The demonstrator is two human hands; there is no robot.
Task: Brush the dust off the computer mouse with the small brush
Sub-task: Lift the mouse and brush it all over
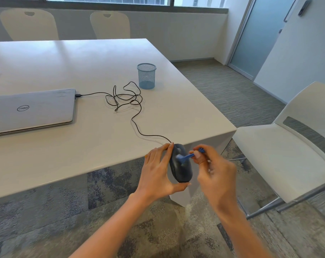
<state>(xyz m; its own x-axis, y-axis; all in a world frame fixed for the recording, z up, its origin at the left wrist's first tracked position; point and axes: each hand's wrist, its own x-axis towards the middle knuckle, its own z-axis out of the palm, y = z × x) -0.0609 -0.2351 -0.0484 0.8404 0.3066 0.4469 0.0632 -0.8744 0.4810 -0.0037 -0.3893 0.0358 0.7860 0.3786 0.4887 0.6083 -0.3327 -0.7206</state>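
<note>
White table [83, 71] ahead-left of left hand [158, 172]. White chair [280, 155] right of right hand [216, 175]; two more chairs [29, 25] far beyond. Mottled grey carpet [46, 220] below. Window strip [111, 0] tops far wall [176, 34], frosted glass door [254, 38] far right. Daylight.

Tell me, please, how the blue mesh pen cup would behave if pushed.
The blue mesh pen cup looks empty and thin-walled, so probably light, sliding easily on the smooth table. Taller than wide, it might tip if pushed near its rim; once down, its round wall would likely roll.
</note>
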